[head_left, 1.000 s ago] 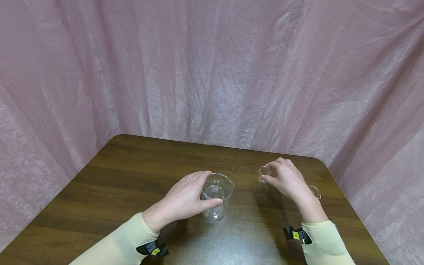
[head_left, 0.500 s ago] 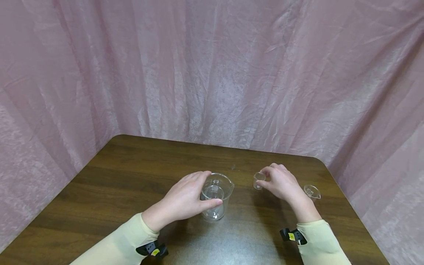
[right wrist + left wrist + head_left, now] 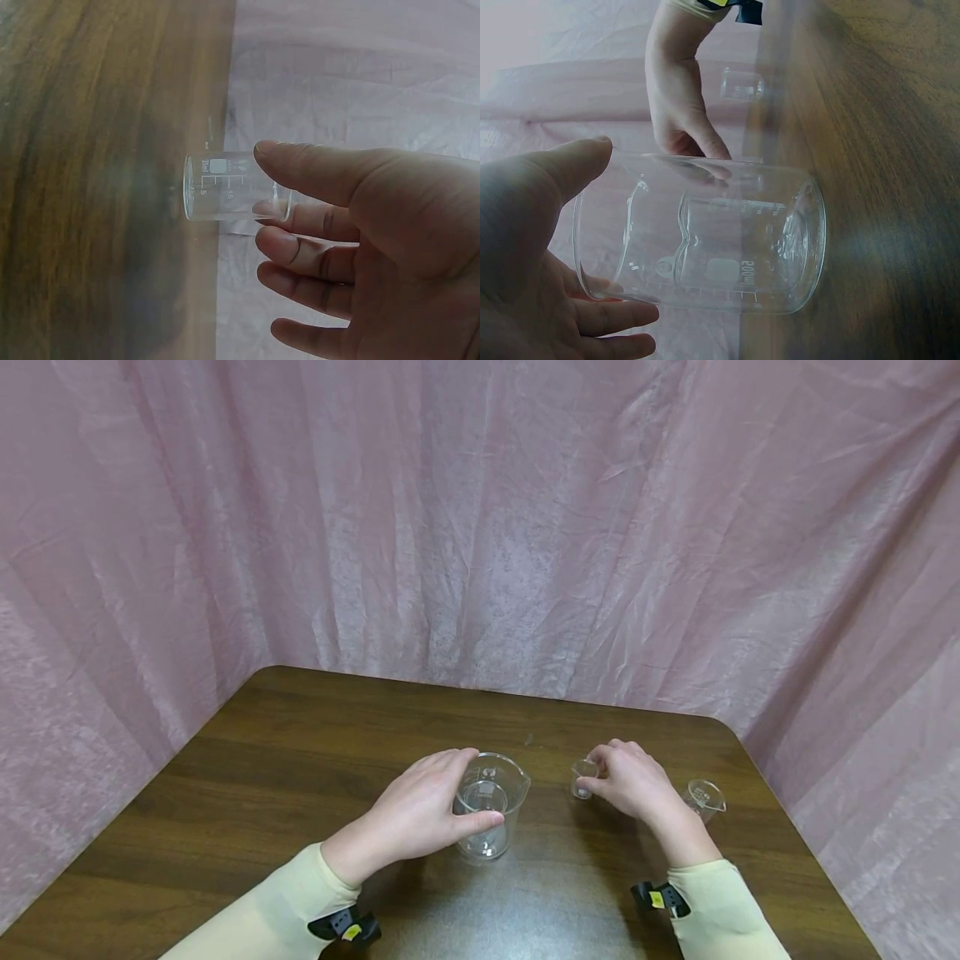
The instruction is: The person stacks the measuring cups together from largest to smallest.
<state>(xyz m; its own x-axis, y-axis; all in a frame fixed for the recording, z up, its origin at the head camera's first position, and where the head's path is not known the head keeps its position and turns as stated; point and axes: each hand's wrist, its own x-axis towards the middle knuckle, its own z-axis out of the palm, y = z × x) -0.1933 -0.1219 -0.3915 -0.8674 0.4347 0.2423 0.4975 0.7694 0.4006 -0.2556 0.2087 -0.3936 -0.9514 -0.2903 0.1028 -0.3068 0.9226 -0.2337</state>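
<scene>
The left hand (image 3: 408, 806) curves thumb and fingers around the upper part of the large beaker (image 3: 504, 802), which stands upright near the middle of the tabletop (image 3: 300, 760); that hold probably serves to steady it, since the glass looks smooth and easily slid. A smaller inner beaker (image 3: 735, 247) appears to be nested inside it, perhaps to keep the glassware together. The right hand (image 3: 633, 781) pinches the small beaker (image 3: 236, 187) near its rim between thumb and fingertips, likely because so slight a vessel leaves little else to grasp; it is upright, right of centre and towards the far edge, though whether its base touches the wood I cannot tell. Another beaker (image 3: 707, 795) stands behind the right wrist, close to the tabletop's right edge, perhaps set there within that arm's reach. The tabletop is dark, streaked wood with rounded far corners and a pale sheen in front. Pink, crushed-looking curtains (image 3: 480, 527) hang in folds beyond its far and side edges.
</scene>
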